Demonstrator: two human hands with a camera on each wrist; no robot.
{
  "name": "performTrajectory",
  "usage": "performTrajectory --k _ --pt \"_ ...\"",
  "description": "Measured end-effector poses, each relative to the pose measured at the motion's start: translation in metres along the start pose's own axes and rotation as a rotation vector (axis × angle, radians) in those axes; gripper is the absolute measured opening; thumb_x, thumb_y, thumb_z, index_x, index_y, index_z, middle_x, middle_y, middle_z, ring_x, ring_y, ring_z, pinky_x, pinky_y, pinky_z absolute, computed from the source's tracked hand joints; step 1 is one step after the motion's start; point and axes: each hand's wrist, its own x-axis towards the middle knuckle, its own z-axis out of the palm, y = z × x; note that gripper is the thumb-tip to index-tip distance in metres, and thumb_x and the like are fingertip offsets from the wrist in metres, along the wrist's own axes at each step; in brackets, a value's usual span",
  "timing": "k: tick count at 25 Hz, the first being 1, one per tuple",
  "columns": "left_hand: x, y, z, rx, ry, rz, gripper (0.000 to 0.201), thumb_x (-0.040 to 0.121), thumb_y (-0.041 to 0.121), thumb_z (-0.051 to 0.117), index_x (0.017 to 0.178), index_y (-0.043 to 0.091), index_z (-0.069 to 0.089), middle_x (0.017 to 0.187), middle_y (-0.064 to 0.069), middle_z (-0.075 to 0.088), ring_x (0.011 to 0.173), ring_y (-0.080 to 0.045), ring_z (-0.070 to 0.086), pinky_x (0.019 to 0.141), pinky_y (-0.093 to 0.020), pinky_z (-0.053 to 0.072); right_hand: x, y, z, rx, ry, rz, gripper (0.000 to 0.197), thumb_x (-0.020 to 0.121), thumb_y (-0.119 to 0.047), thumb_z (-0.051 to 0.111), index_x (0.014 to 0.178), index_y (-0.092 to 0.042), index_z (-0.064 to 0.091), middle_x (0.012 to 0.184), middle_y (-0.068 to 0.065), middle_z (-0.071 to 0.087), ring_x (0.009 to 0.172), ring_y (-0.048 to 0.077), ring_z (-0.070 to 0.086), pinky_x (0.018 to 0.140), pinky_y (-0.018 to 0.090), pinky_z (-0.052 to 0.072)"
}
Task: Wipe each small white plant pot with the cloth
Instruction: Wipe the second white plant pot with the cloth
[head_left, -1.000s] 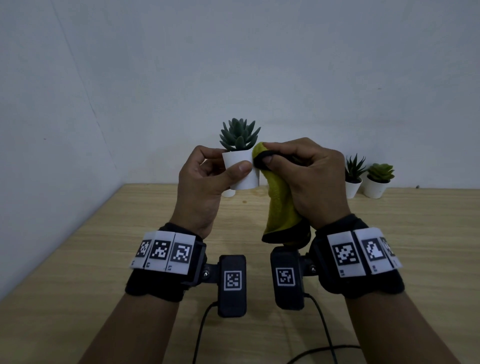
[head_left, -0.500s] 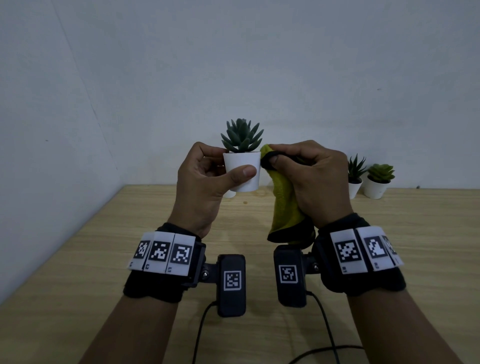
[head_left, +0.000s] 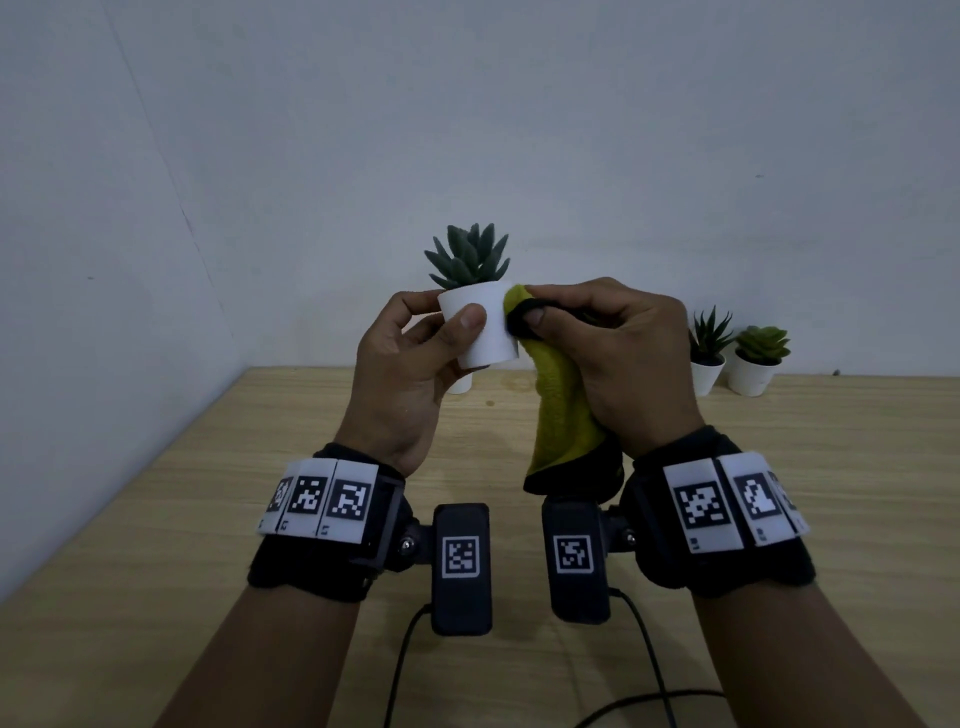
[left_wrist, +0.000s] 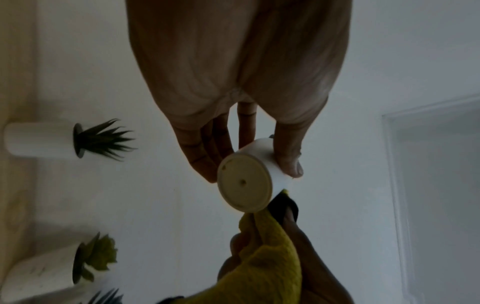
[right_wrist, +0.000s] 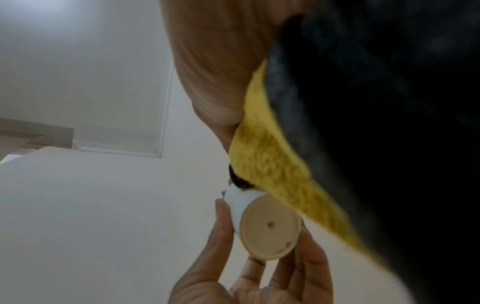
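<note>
My left hand (head_left: 415, 353) holds a small white pot (head_left: 480, 332) with a grey-green succulent up in the air, thumb on the near side, fingers behind. The pot's round tan underside (left_wrist: 244, 183) shows in both wrist views (right_wrist: 270, 226). My right hand (head_left: 597, 338) grips a yellow cloth with a black edge (head_left: 561, 415) and presses its top fold against the pot's right side near the rim. The cloth hangs down below that hand and fills much of the right wrist view (right_wrist: 272, 164).
Two more white pots with green plants (head_left: 706, 358) (head_left: 756, 361) stand at the back right of the wooden table (head_left: 156, 519), by the wall. Another white pot (head_left: 461, 383) is partly hidden behind my left hand. Black cables run along the table's near edge.
The pot has tilted and turned a little in my left hand. The cloth has stayed pressed to the pot's right side, up by the rim.
</note>
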Motion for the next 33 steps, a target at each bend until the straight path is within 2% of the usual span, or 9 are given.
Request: performTrajectory --k 4,7,11,16,20,23,25,28,33 --pt "0.0041 0.0002 -0.0060 -0.150 0.039 -0.072 0.056 0.083 0.025 0.067 0.126 -0.007 0.053 0.116 -0.021 0.064 0.104 -0.030 0.064 0.092 -0.044 0.054 -0.0034 -0.0012 0.0020 -0.040 -0.162 -0.002 0.016 0.076 -0.005 0.077 0.091 -0.010 0.077 0.088 0.007 0.073 0.083 0.012 0.070 0.074 0.021 0.055" --pt "0.0048 -0.0010 -0.0066 -0.203 0.023 -0.117 0.053 0.087 0.025 0.058 0.128 -0.008 0.051 0.128 -0.028 0.057 0.112 -0.034 0.060 0.097 -0.047 0.050 -0.0028 0.0019 0.0017 -0.031 -0.092 0.009 0.016 0.078 -0.005 0.076 0.092 -0.013 0.077 0.089 0.003 0.073 0.083 0.009 0.070 0.073 0.020 0.055" --pt "0.0029 -0.0005 -0.0044 -0.240 -0.008 -0.119 0.053 0.094 0.024 0.051 0.135 -0.009 0.043 0.135 -0.030 0.050 0.113 -0.034 0.057 0.096 -0.044 0.051 -0.0018 -0.0002 -0.0012 -0.037 -0.163 -0.028 0.015 0.078 -0.006 0.077 0.092 -0.012 0.077 0.089 0.007 0.073 0.085 0.017 0.070 0.075 0.026 0.057" --pt "0.0011 -0.0009 -0.0040 -0.252 -0.064 -0.153 0.047 0.097 0.022 0.047 0.133 -0.007 0.046 0.129 -0.025 0.056 0.107 -0.032 0.061 0.089 -0.040 0.054 0.0002 0.0043 -0.0006 -0.034 0.002 -0.016 0.019 0.080 -0.004 0.074 0.092 -0.018 0.076 0.089 0.002 0.073 0.085 0.012 0.070 0.075 0.023 0.055" --pt "0.0002 0.0006 -0.0025 -0.146 -0.105 -0.175 0.040 0.090 0.028 0.055 0.119 0.002 0.060 0.112 -0.019 0.066 0.099 -0.031 0.065 0.082 -0.038 0.058 0.0006 0.0026 -0.0015 -0.019 -0.002 -0.021 0.019 0.079 -0.003 0.074 0.094 -0.014 0.076 0.090 0.002 0.073 0.083 0.008 0.070 0.073 0.018 0.053" --pt "0.0007 -0.0037 -0.0007 -0.051 -0.106 -0.180 0.049 0.078 0.035 0.070 0.118 0.008 0.064 0.106 -0.011 0.067 0.094 -0.024 0.065 0.076 -0.036 0.057 -0.0001 0.0029 0.0017 -0.055 0.009 -0.031 0.017 0.080 -0.007 0.075 0.094 -0.017 0.076 0.090 0.001 0.073 0.086 0.010 0.069 0.077 0.022 0.055" --pt "0.0016 -0.0060 -0.0019 -0.065 -0.088 -0.183 0.056 0.073 0.036 0.072 0.120 0.006 0.063 0.107 -0.010 0.065 0.094 -0.021 0.063 0.074 -0.034 0.056 0.0004 0.0047 0.0013 -0.066 0.026 -0.010 0.016 0.080 -0.008 0.075 0.093 -0.018 0.077 0.090 0.000 0.074 0.085 0.009 0.070 0.076 0.021 0.055" --pt "0.0039 -0.0066 -0.0054 -0.142 -0.076 -0.183 0.051 0.079 0.031 0.075 0.120 0.003 0.062 0.114 -0.013 0.065 0.101 -0.023 0.063 0.077 -0.032 0.057 -0.0006 0.0023 -0.0003 -0.046 -0.059 -0.002 0.016 0.079 -0.004 0.075 0.094 -0.010 0.077 0.091 0.003 0.073 0.084 0.007 0.069 0.073 0.016 0.052" --pt "0.0035 -0.0091 -0.0048 -0.166 -0.087 -0.161 0.070 0.062 0.040 0.082 0.119 0.002 0.063 0.117 -0.016 0.065 0.102 -0.025 0.065 0.078 -0.034 0.057 0.0018 0.0013 -0.0010 -0.011 -0.003 -0.007 0.016 0.080 -0.005 0.074 0.095 -0.013 0.076 0.092 0.004 0.073 0.086 0.011 0.070 0.077 0.021 0.055"
